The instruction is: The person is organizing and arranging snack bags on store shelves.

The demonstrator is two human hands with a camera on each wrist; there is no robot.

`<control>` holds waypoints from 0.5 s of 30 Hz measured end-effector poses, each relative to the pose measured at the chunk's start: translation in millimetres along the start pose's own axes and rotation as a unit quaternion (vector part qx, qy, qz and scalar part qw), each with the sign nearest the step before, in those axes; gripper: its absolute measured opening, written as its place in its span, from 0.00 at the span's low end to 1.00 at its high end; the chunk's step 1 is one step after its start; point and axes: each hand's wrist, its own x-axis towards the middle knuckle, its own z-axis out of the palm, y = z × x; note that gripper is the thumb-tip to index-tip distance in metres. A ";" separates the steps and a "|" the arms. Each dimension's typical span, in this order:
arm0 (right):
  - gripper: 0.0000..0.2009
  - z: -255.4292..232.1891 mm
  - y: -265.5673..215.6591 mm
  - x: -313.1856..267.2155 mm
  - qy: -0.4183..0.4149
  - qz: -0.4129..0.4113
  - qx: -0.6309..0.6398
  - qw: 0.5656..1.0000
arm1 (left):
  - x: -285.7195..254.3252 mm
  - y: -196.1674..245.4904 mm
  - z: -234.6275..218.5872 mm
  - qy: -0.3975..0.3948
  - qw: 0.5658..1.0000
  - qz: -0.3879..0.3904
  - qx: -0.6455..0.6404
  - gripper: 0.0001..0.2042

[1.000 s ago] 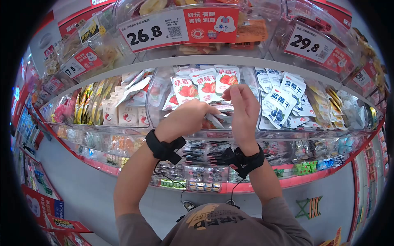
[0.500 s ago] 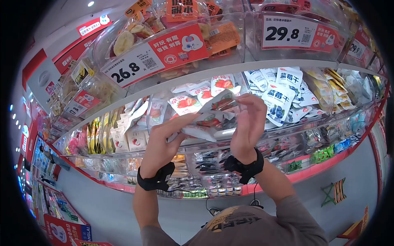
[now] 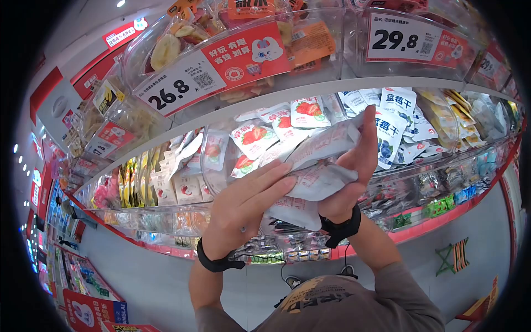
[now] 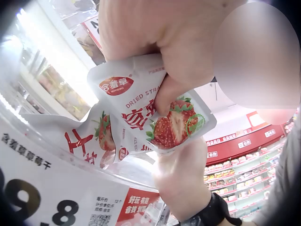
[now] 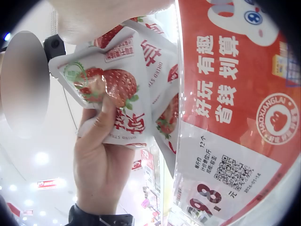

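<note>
Clear bin (image 3: 219, 178) held more packs (image 3: 254, 138); strawberry pouches (image 3: 322, 183) were above its front edge, left hand (image 3: 243, 207) pinching them, right hand (image 3: 362, 167) straight-fingered against them. Looked light, soft, slick; flat sealed edges (image 4: 208, 120) probably offered the safest hold.

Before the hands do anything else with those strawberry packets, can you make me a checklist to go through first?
1. Left hand has a good hold: ok, its thumb presses a strawberry packet.
2. Right hand helps: ok, it lies against the held packets.
3. Held packets stacked neatly: not ok, they overlap at different tilts.
4. Exact number held: cannot tell, some may be hidden behind others.
5. More strawberry packets in the bin: ok, several lie there.
6. Blueberry packets kept apart: ok, the bunch lies in the next section.
</note>
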 end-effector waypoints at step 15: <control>0.33 -8.6 -18.8 -12.6 0.066 0.002 -0.042 0.997 | 14.0 20.6 -16.4 -0.049 0.982 0.127 0.128 0.18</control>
